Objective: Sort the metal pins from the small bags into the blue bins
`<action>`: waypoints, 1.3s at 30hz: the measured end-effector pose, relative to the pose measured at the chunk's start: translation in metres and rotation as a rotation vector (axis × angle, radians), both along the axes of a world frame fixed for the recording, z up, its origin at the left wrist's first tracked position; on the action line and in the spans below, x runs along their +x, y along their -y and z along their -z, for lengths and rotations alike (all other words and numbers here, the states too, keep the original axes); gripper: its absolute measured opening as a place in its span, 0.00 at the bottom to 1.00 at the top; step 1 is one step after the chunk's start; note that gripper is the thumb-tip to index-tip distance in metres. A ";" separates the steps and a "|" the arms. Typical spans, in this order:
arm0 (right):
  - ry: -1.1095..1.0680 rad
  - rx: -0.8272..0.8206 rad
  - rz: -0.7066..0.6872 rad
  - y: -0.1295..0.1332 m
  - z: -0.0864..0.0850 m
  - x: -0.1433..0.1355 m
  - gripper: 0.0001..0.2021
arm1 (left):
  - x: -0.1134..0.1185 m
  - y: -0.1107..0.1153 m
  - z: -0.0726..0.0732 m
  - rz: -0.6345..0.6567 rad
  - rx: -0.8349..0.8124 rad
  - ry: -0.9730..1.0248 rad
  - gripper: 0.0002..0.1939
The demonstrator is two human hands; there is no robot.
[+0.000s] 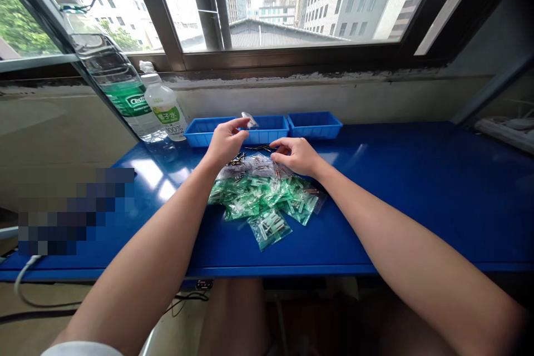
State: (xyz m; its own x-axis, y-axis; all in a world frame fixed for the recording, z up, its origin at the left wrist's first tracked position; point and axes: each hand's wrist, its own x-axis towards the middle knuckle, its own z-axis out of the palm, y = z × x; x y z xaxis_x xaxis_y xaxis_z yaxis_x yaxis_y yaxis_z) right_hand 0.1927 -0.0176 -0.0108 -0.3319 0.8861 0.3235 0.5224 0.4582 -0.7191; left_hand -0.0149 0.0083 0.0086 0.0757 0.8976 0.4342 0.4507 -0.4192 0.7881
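My left hand (228, 142) is raised at the front of the middle blue bin (267, 136), pinching a small clear plastic bag (249, 120) between thumb and fingertips. What lies inside that bag is too small to make out. My right hand (298, 156) hovers over the far side of the bag pile, fingers bent, thumb and forefinger apart, and no held item shows. Dark thin pieces (259, 148) lie beside its fingertips. Below both hands spreads a heap of green-tinted bags (258, 194) with pale plugs and screws. Clear bags (261, 166) lie behind them.
A left blue bin (204, 136) and a right blue bin (315, 128) flank the middle one by the wall. A large water bottle (120, 83) and a smaller bottle (167, 108) stand at the back left. A blue table (417, 194) carries everything.
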 end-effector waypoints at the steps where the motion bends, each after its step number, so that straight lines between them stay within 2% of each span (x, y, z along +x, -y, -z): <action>1: 0.001 0.000 -0.001 0.000 0.000 0.000 0.16 | 0.000 -0.001 0.001 0.032 -0.029 -0.004 0.27; 5: 0.008 0.014 -0.004 -0.001 0.002 0.000 0.16 | -0.001 -0.004 0.006 0.097 -0.138 -0.058 0.35; 12: 0.055 0.048 0.012 0.000 0.000 0.000 0.15 | 0.000 -0.003 0.005 0.062 -0.125 -0.117 0.33; 14: 0.076 0.045 -0.027 0.000 -0.001 0.001 0.16 | 0.000 -0.001 0.004 0.049 -0.106 -0.154 0.31; 20: 0.243 0.006 -0.262 0.001 -0.005 0.003 0.28 | 0.002 0.001 0.003 0.031 -0.063 -0.226 0.27; 24: 0.292 -0.004 -0.272 0.002 -0.007 0.001 0.26 | 0.003 0.004 0.002 0.026 -0.060 -0.266 0.25; 32: 0.143 -0.074 -0.189 0.000 -0.002 0.002 0.20 | 0.004 0.010 -0.001 0.031 -0.045 -0.352 0.17; 39: -0.037 -0.074 -0.209 -0.002 0.000 0.001 0.14 | 0.003 0.009 -0.002 0.050 -0.037 -0.402 0.14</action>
State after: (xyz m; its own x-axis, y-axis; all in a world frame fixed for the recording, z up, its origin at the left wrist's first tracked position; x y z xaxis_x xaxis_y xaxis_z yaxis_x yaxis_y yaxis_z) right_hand 0.1935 -0.0161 -0.0107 -0.5000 0.8210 0.2757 0.3939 0.4991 -0.7718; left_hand -0.0116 -0.0010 0.0108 0.2763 0.9031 0.3288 0.7058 -0.4229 0.5684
